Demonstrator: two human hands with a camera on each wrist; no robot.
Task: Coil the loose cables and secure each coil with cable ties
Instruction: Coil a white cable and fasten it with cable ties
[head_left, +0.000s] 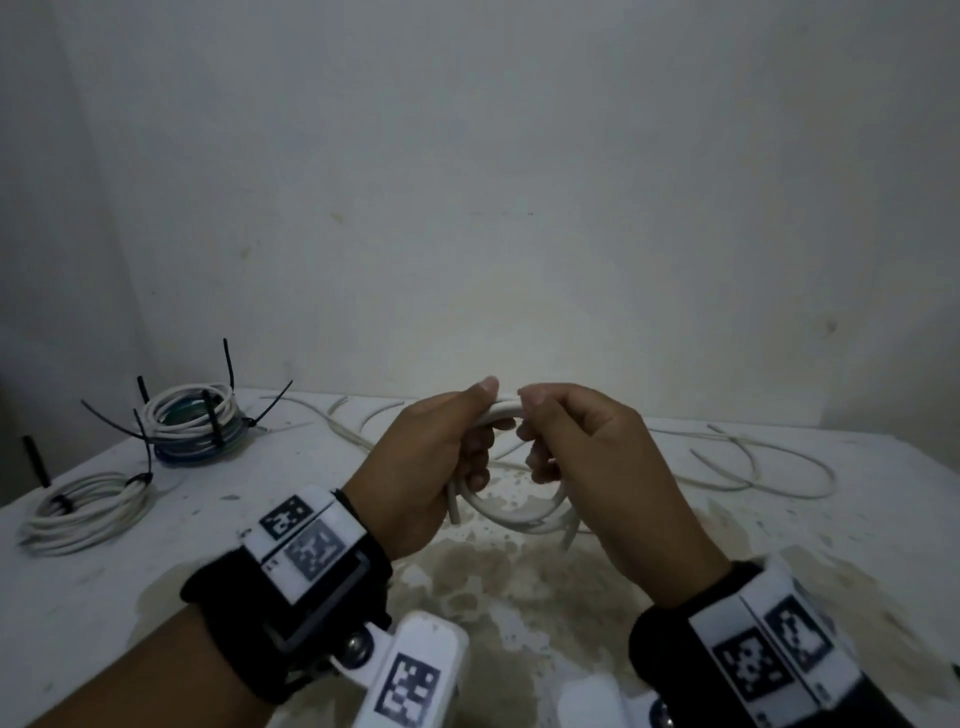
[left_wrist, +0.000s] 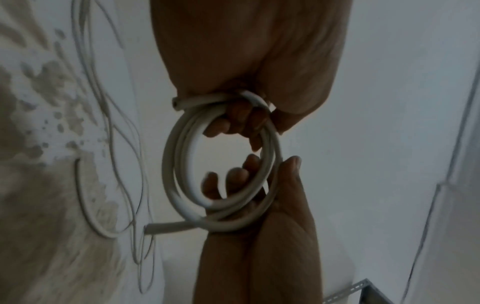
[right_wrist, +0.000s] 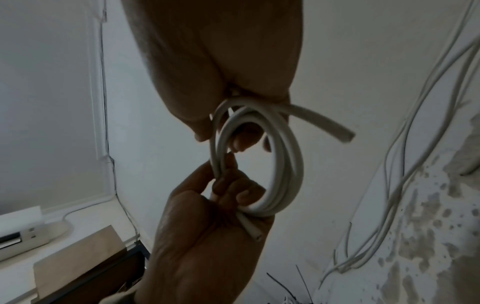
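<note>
Both hands are holding a small coil of thick white cable (head_left: 511, 512) above the stained white table (head_left: 675, 582) — left hand (head_left: 421, 467) and right hand (head_left: 592, 467) gripping opposite sides, loop hanging between them, untied.

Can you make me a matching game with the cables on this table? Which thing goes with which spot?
Things:
1. thick white cable
2. stacked coils
3. single tied coil
4. loose thin cables

Spots:
A. far right of the table
B. held in both hands
C. near left edge of the table
D. far left, by the wall

Pairs: 1-B, 2-D, 3-C, 4-A
</note>
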